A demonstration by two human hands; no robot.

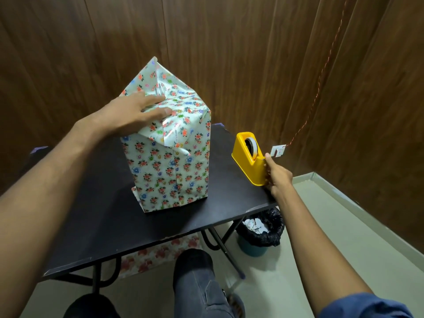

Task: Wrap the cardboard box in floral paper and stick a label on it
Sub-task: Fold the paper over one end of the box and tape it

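At the near edge, both forearms enter from the bottom corners and their upper parts are cut off; a blue sleeve (364,305) shows only at the lower right. The knees (195,271) in grey trousers are partly hidden under the black table (96,226). Below the table a floral sheet (158,253) lies on the floor, blurred and half covered by the tabletop. At the right a bin with black liner (260,235) stands on the floor; its content is hard to make out.

On the table the box in floral paper (169,166) stands upright, near the middle. The cardboard itself is fully hidden by the paper. The top flaps are folded, one point standing up at the far side.

The left hand (135,111) lies on the top folds with straight fingers, pressing the paper down. The right hand (276,176), well apart, grips the near end of the yellow tape dispenser (249,157) at the table's right edge; its fingertips are hidden behind the dispenser.

Farther, a small white tag (277,151) hangs on a red string (321,76) before the wooden wall.
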